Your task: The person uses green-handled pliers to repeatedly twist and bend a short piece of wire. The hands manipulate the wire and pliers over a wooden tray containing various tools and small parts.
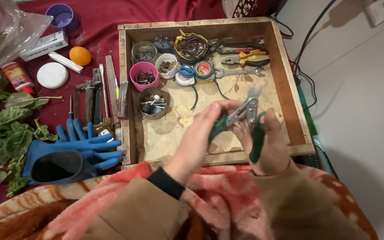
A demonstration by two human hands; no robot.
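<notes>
Left hand [201, 133] and right hand [267, 144] met over the near part of the tray [285, 89], both closed on one pair of pliers [244, 119]. Left fingers pinched one green handle; right fingers wrapped the other, which hung down past the palm. Handles stood splayed, metal head tilted up and away from the person.

Tray: shallow wooden box, paper-lined floor. Along its far side a wire coil [191, 46], more pliers [245, 58], a spanner [238, 72] and tape rolls [196, 71]. To the left, a pink cup [144, 75] and tins [154, 103] of small hardware.

Outside the tray, on the red cloth [103, 22]: loose tools [96, 95] lined against its left wall, blue gloves [74, 149] just in front of them, greens [5, 129] further left. An orange [80, 56], a white lid [52, 75] and a purple cup [61, 16] lay toward the far left corner.

A pink blanket [125, 186] covered the person's lap
</notes>
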